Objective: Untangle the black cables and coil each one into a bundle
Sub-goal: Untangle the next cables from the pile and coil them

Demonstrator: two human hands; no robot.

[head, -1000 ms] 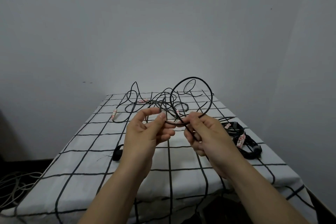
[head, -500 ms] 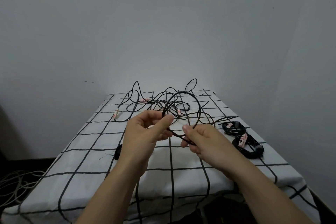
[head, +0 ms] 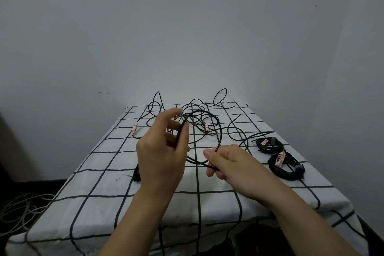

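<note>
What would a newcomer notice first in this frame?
Both hands, raised over the checked tablecloth, hold one loop of black cable: the left hand grips one side, the right hand pinches the other. Behind them a loose tangle covers the table's far end; a coiled bundle and a second bundle lie at its right edge.

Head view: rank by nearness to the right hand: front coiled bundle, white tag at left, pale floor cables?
1. Front coiled bundle, just right of the right hand.
2. White tag, left side of the table.
3. Pale floor cables, far left, below.
</note>
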